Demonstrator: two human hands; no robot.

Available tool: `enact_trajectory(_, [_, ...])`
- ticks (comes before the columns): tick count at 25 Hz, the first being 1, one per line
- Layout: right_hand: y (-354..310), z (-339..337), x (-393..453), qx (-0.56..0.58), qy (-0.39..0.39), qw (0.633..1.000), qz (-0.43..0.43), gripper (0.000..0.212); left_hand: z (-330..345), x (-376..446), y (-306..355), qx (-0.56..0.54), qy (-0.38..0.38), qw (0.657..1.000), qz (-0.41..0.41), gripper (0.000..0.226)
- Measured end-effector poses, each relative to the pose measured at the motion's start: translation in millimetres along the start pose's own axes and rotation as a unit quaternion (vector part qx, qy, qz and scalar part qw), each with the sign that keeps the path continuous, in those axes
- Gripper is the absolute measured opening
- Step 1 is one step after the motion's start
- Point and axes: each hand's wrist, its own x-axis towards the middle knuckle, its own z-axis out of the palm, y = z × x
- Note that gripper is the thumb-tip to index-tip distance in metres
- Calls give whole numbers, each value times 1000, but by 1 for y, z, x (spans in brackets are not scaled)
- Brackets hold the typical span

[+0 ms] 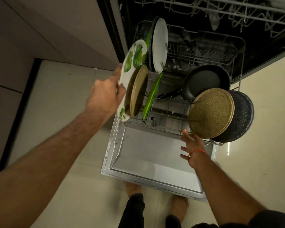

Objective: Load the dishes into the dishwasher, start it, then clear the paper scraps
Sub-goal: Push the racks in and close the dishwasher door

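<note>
My left hand (105,94) grips the rim of a white plate with green leaf prints (132,60), held upright at the left end of the pulled-out lower rack (161,124). A tan speckled plate (138,91) leans against it. A green plate (152,94) stands on edge beside them, and a white plate (160,45) stands further back. A black frying pan (206,79) lies in the rack's middle. At the right end stand a tan speckled plate (211,112) and a dark speckled plate (242,116). My right hand (191,147) hovers open just below the tan one.
The dishwasher door (146,155) lies open flat above my bare feet (133,188). The upper rack (220,9) juts out at the top. Beige cabinet fronts (39,30) stand to the left, cream floor tiles all around.
</note>
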Motion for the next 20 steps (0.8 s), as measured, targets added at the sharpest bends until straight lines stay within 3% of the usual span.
enact_trajectory(3, [-1, 4, -4, 10, 2, 1000, 6, 51, 16, -16, 13, 3, -47, 999, -21, 70])
enact_trajectory(8, [-1, 7, -6, 15, 6, 1000, 5, 47, 37, -22, 20, -28, -50, 997, -43, 67])
enact_trajectory(13, [2, 3, -7, 2, 6, 1000, -1, 58, 34, -30, 15, -41, -82, 994, -65, 59])
enact_trajectory(18, [1, -2, -6, -4, -10, 1000, 3, 55, 4, -36, -3, -14, 58, 995, -84, 34])
enact_trajectory(20, [1, -3, -6, -4, -12, 1000, 2, 54, -10, -51, -7, -25, 71, 993, -93, 35])
